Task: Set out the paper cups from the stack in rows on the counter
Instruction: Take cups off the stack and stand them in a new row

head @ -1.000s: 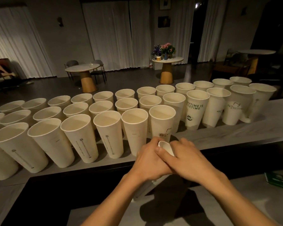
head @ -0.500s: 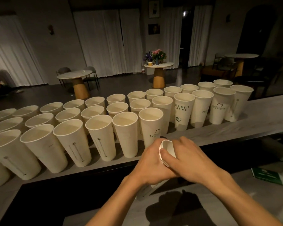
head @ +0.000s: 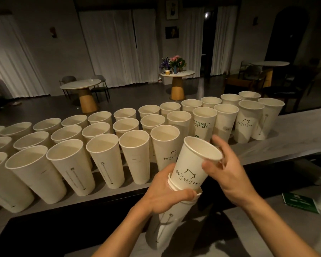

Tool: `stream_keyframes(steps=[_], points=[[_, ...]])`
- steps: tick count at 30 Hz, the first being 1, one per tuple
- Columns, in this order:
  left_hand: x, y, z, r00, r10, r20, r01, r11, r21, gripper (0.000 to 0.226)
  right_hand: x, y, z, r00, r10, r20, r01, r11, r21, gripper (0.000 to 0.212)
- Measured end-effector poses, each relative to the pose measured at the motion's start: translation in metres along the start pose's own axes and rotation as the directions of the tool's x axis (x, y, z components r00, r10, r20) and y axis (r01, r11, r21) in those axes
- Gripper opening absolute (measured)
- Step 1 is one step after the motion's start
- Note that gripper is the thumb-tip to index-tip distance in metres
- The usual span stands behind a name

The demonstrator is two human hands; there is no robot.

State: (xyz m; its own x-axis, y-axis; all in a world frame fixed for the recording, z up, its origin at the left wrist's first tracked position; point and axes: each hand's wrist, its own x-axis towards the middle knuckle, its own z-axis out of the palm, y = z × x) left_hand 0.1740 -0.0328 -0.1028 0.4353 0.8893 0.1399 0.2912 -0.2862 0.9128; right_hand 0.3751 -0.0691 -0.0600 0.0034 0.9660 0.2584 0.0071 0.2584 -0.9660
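Left grip (head: 163, 193) is wrapped round the stack (head: 165, 225) just under its upper rims, with the thumb across the front. The stack leans with its mouth up and to the right, and its lower end is down by the lower surface (head: 267, 229) in front of the person.

Right grip (head: 228, 175) pinches the rim of the top cup (head: 193, 164), thumb on the near side and fingers behind the far side. The top cup is tilted the same way as the stack. Most of its body is out, the base sits inside the stack's rims, and the black line print faces the camera.

Both are held above the worktop's near edge, just right of the last cup in the front row and not touching it.

Worktop (head: 295, 130) carries the rows of cups (head: 133, 156), three deep, all upright and mouth-up, packed close. The front row ends at a cup with the same black print. The middle and back rows run further right. One middle-row cup (head: 204, 123) reads "ANYTIME IS NICETIME" in green. The worktop is bare to the right of the rows.

A green card (head: 300, 201) lies flat on the lower surface at right. In the dim room behind are two round tables (head: 81, 86), one of them with flowers (head: 172, 63) on it.
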Motion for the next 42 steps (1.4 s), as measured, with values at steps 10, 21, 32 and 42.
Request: stream_keyframes(steps=[10,21,32,42], points=[[0.006,-0.019,-0.003,0.989,-0.144,-0.028,0.146,0.986,0.08,0.081,0.05,0.007,-0.017,0.982,-0.092,-0.168,0.094,0.996,0.005,0.06],[0.016,-0.023,-0.01,0.984,-0.176,0.008,0.174,0.98,0.096,0.094,0.106,0.059,-0.008,0.986,0.014,-0.167,-0.087,0.896,-0.436,0.093],[0.017,-0.011,0.004,0.995,-0.094,-0.038,0.099,0.983,0.156,0.095,0.041,0.033,0.002,0.973,0.224,0.06,-0.118,0.703,-0.701,0.066],[0.029,0.01,0.027,0.999,-0.021,-0.04,0.031,0.969,0.244,0.078,0.017,0.02,-0.002,0.932,0.355,0.069,-0.149,0.551,-0.821,0.076]])
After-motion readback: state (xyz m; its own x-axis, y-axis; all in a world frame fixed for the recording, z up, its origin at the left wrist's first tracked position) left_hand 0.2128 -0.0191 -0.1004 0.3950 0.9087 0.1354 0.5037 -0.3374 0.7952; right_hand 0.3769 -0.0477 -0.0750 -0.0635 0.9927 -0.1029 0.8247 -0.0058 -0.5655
